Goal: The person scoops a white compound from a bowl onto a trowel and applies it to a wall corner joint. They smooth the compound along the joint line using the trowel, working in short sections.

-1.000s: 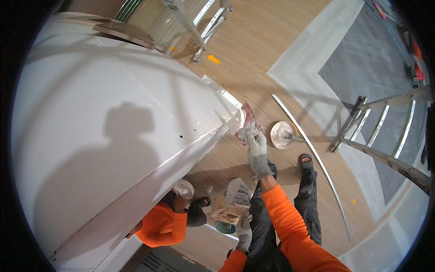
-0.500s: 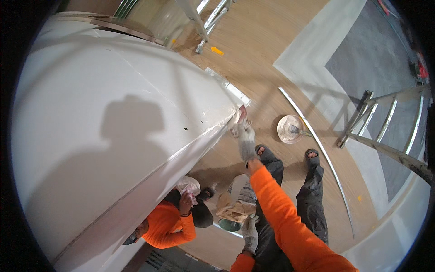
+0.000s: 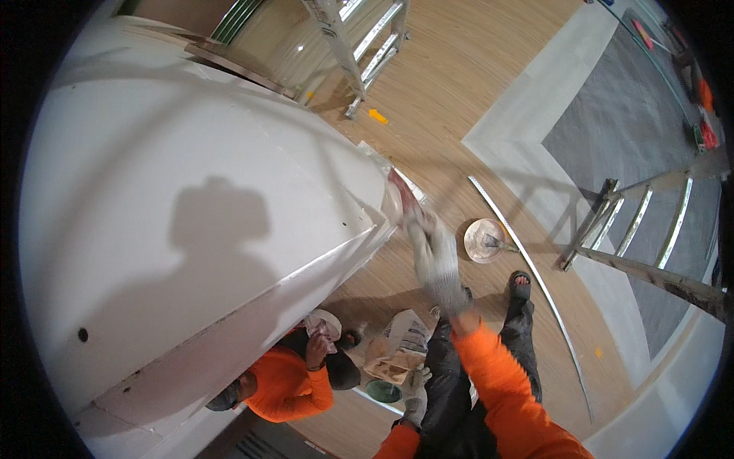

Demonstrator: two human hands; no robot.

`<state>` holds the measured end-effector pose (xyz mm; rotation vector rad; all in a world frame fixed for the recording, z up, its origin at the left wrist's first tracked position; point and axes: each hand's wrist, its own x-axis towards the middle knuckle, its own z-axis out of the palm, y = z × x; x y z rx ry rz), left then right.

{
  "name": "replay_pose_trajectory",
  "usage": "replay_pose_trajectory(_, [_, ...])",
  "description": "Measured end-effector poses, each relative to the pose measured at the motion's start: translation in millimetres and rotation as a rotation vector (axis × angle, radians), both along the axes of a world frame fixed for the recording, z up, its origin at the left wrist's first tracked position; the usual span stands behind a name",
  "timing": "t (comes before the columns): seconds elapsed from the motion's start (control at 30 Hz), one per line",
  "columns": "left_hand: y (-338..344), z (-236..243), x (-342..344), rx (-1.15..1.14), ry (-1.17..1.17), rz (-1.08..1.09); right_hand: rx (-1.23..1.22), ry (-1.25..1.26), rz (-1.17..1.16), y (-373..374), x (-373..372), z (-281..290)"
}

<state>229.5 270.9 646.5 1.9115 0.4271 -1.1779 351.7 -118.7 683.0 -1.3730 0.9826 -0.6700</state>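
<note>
My right hand, in a pale knit glove, is blurred and reaches to the corner of a big white panel. Its fingers are closed round a thin reddish piece that lies against the panel's edge; what kind of thing it is does not show clearly. Low beside my leg hangs my left hand, gloved as well, with its fingers seemingly apart and nothing visible in them. Close to it are an opened paper sack and a round green container.
A bowl of pale paste with a tool in it stands on the wood floor by a long white strip. Ladders stand right and at the back. A co-worker in orange crouches below the panel, holding a white bowl.
My right hand has shifted along the panel's corner, and the reddish piece now shows more. The whole view has tilted slightly, so the floor things sit lower. My left hand stays low.
</note>
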Motion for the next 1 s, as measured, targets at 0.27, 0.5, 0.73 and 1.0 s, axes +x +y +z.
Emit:
replay_pose_trajectory(0.27, [14,-4,9,0.023,0.064,0.080,-0.267,-0.092,0.286,-24,20,8])
replay_pose_trajectory(0.5, [33,-2,19,-0.046,0.085,0.152,-0.385,0.066,0.245,1,23,98])
replay_pose_trajectory(0.73, [47,2,32,0.076,-0.216,-0.395,-0.173,-0.057,0.178,17,-14,186])
replay_pose_trajectory(1.0, [37,35,46,-0.002,-0.076,0.039,0.612,-0.119,-0.419,101,37,-87])
